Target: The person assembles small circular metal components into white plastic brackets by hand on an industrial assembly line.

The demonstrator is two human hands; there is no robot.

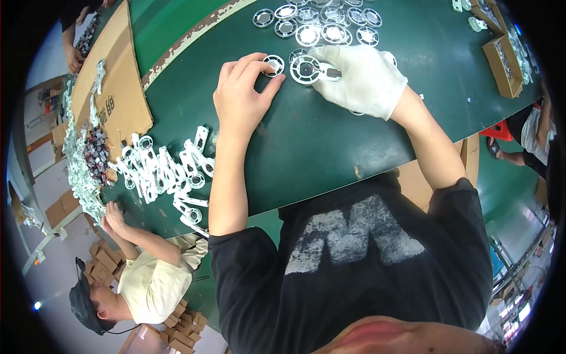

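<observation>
My bare left hand (pixel 243 88) pinches a white ring with spokes (pixel 273 58) between thumb and fingers, just above the green table. To its right, my right hand (pixel 361 79), in a white glove, grips a white part with a round spoked head (pixel 305 69) and a short neck with a dark slot. The two held pieces are close together but apart. Other spoked rings (pixel 308 35) lie beyond my hands, some overlapping. Part of a ring shows behind the gloved hand.
Several white handle parts (pixel 162 171) are heaped left of my left forearm. A flat cardboard sheet (pixel 118 88) lies farther left, beside small dark pieces (pixel 97 150). An open cardboard box (pixel 504 65) stands at the far right. A co-worker (pixel 144 283) sits at lower left, hands at the table.
</observation>
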